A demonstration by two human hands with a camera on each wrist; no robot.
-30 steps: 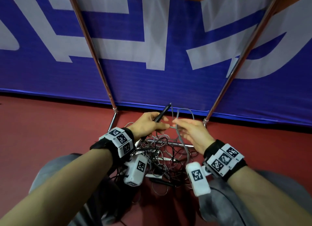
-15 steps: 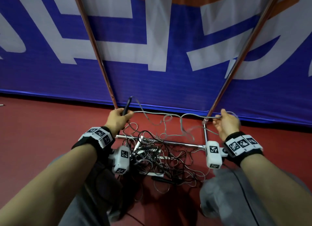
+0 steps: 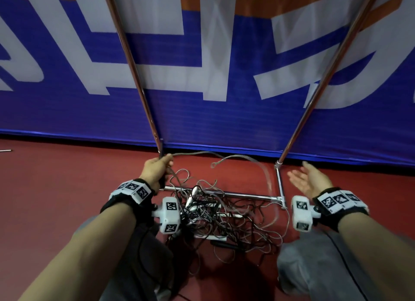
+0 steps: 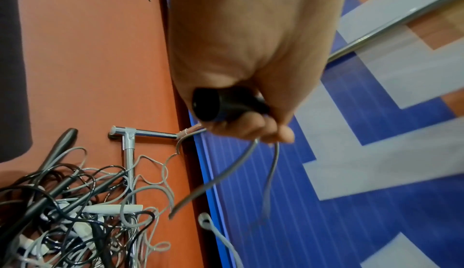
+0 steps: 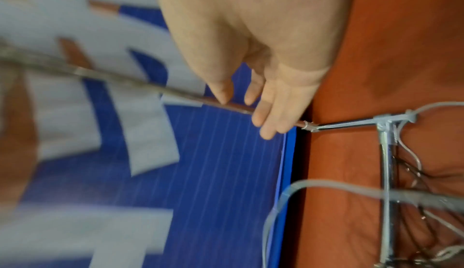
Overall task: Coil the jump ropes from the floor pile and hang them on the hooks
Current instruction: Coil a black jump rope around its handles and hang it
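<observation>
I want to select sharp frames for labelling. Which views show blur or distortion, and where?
Head view: wide-angle bending of the metal poles; the right hand and the grey rope near it are smeared. Left wrist view: the left hand and black handle are fairly sharp. Right wrist view: strong blur on the banner.

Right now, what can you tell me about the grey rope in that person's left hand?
The grey rope is a thin, smooth, plastic-looking cord. The left hand grips its black handle together with a strand. From there it arcs above the red floor and runs down into the tangled pile. The right hand is open, apart from it.
</observation>
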